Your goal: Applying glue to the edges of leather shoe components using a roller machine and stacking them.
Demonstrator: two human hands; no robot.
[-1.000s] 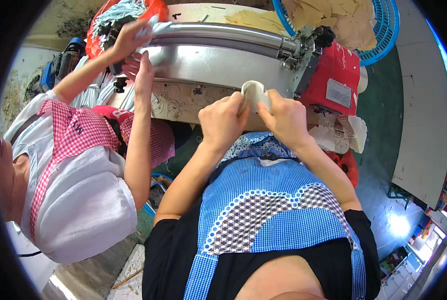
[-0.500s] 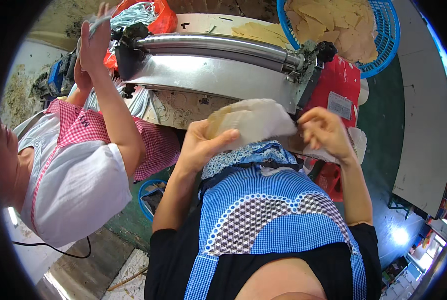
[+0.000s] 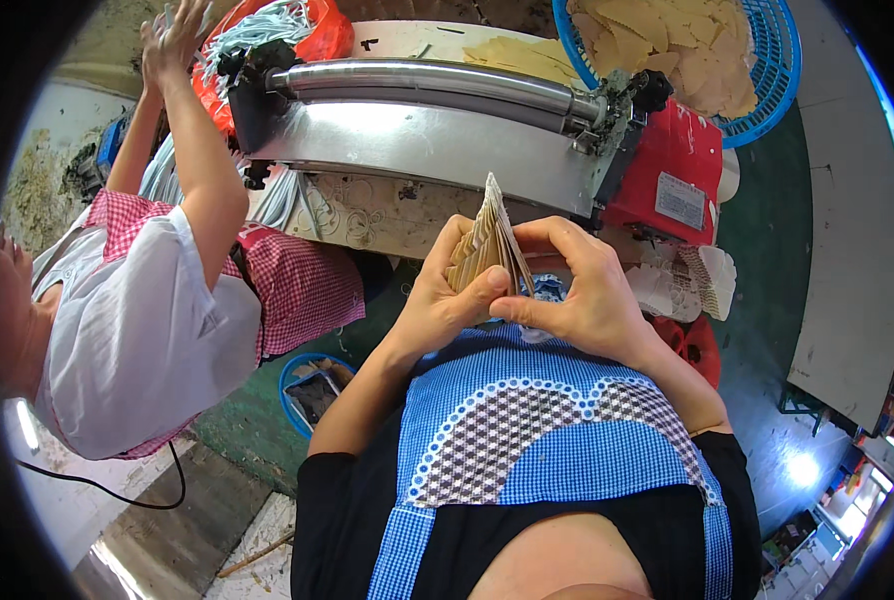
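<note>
Right hand (image 3: 592,292) has rejoined left hand (image 3: 442,302); both grip pointed stack of thin beige sheets (image 3: 488,236): edges fanned, not yet put down.

Lower part of sheet stack (image 3: 487,245) hidden from us behind thumbs of left hand (image 3: 449,290) and right hand (image 3: 585,288); sheets too thin for us to count. Some fingertips lost to us behind stack. Co-worker's raised hand (image 3: 175,48), red bag (image 3: 335,32) and large blue basket (image 3: 793,65) cut off by top edge. Small blue tub (image 3: 285,385) partly behind left forearm (image 3: 355,400). Label (image 3: 680,197) print too small for us.
</note>
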